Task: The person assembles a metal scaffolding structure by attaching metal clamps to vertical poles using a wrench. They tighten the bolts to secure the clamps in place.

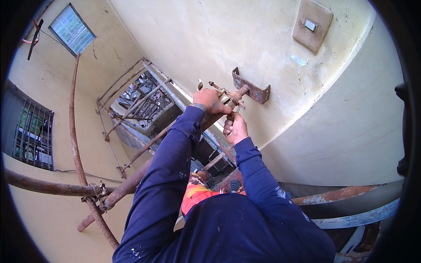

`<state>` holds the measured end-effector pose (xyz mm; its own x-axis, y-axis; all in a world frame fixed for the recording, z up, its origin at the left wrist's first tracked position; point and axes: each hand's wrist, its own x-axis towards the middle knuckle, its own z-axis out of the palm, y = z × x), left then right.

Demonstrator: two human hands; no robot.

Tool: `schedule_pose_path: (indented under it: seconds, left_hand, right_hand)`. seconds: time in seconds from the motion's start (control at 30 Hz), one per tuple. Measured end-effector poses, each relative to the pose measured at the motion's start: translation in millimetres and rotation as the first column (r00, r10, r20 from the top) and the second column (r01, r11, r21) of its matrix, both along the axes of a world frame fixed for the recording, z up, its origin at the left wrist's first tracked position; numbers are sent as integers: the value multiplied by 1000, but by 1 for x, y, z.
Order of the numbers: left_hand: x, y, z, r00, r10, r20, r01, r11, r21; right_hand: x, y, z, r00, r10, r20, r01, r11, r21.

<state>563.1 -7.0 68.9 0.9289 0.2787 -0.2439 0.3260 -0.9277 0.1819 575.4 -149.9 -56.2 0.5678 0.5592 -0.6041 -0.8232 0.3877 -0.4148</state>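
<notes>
My left hand is closed over a metal scaffold clamp near the upper end of a rusty scaffold pole. Just below it, my right hand is curled into a fist close against the clamp. A thin bit of metal shows at those fingers, but what they grip is mostly hidden. Beyond the clamp, a rusty screw jack runs to a U-shaped steel head by the cream wall. A bolt sticks out beside my left hand.
Rusty poles cross at a coupler on the left. Scaffold frames stand behind, with a barred window at far left. A wall switch is at upper right. Curved metal bars lie at lower right.
</notes>
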Motion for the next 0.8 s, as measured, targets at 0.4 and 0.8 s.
schedule_pose_path:
  seconds: [0.4,0.8]
  left_hand:
    - [1,-2,0,1000,20,5,-20,1000,5]
    - [1,-3,1,1000,20,19,-20,1000,-6]
  right_hand:
    - [6,-2,3,998,47,39,-48,998,30]
    - [16,-2,-10,993,120,10,-120,991,53]
